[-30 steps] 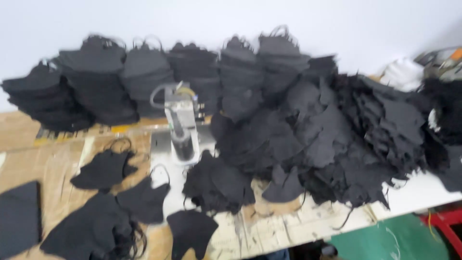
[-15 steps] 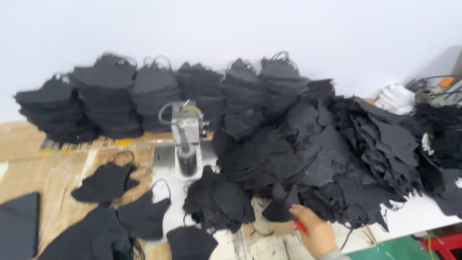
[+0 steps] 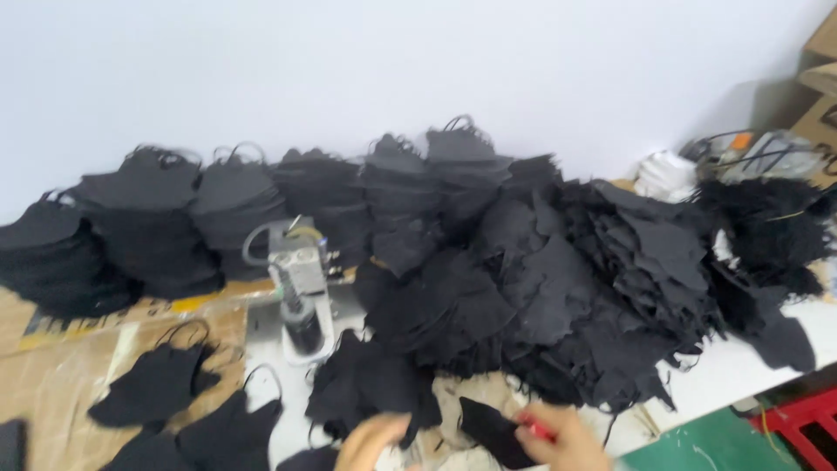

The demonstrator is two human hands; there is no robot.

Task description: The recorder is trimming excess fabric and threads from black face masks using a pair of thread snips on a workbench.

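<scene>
Both hands, left (image 3: 373, 440) bare and half-curled, right (image 3: 562, 440) pinching a black piece (image 3: 493, 429) and something red at 6 o'clock below the pile (image 3: 558, 296), had best lift one layer only.

Garment workshop: stacked black masks (image 3: 148, 227) (cut fabric (image 3: 558, 288) too), bench machine (image 3: 301, 292).

Black cloth pieces (image 3: 558, 296), centre and right of frame: matt, soft, ragged-edged. Stacked masks (image 3: 235, 201), upper left: same matt black fabric, thin cord loops. Small machine (image 3: 301, 288), centre left: grey metal, dull sheen. Table covering (image 3: 52, 384), lower left: brown cardboard, matt. Wall (image 3: 349, 61): smooth, white.
</scene>
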